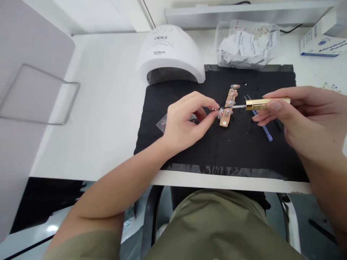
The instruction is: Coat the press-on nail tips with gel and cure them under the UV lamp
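Observation:
My left hand [187, 121] is closed in a pinch on a small metal nail-tip stand [215, 109], with a decorated false nail [221, 113] at its end. My right hand [311, 115] grips the gold cap of a nail polish brush [260, 104]. The brush's pale stem points left, its thin dark tip close to that false nail; contact is unclear. Right behind them, a tan strip [223, 122] bears several decorated false nails. Purple-handled tweezers [267, 133] lie partly under my right fingers. A clear packet with red bits [162, 123] is partly hidden by my left hand.
A white nail lamp [173, 50] stands at the back of the black mat [217, 153]. Behind the mat's right part is a clear tub [219, 50] of alcohol pad sachets. An alcohol pads box [320, 41] and small coloured bits [332, 86] are at the right.

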The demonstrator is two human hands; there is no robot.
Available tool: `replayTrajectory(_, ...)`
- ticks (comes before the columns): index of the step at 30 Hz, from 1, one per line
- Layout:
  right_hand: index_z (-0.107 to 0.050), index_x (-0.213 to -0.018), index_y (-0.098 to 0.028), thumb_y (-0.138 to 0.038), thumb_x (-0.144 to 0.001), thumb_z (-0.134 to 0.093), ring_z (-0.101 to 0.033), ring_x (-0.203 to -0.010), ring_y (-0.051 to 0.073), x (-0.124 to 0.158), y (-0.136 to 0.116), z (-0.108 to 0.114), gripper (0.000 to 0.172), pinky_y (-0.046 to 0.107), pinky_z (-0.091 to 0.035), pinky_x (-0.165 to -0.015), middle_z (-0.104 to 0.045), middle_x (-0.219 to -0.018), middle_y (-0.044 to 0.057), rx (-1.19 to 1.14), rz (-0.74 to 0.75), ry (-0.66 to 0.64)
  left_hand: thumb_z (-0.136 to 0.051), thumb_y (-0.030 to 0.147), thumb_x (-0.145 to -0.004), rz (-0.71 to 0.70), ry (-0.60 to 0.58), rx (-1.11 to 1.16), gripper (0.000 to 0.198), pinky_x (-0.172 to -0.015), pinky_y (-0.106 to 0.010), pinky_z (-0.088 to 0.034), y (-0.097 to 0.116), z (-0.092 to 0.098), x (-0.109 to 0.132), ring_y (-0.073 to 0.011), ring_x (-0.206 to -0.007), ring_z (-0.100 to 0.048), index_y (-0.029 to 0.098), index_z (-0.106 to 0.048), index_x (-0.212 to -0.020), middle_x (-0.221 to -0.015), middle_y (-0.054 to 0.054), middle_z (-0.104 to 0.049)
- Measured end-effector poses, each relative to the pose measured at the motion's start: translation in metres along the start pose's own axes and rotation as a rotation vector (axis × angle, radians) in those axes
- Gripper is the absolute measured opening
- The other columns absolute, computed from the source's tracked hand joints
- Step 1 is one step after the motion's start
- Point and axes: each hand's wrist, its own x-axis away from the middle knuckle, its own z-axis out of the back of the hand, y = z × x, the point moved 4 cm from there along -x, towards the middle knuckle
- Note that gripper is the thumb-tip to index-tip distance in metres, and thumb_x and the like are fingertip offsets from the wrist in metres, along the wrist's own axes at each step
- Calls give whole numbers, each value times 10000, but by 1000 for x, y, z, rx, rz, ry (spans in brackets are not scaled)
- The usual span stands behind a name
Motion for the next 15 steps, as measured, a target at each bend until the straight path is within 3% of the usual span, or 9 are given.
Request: replayTrajectory(15, -901, -961, -349, -293, -901, -903, -761, -599, 121, 3, -2, -2, 82, 275, -727, -608, -827, -779, -74, 7, -15, -133, -785, 203, -999, 35, -3, -24, 30, -678, -249, -615, 0, 0, 0, -76, -576, -645, 215, -785, -971, -903, 15, -809)
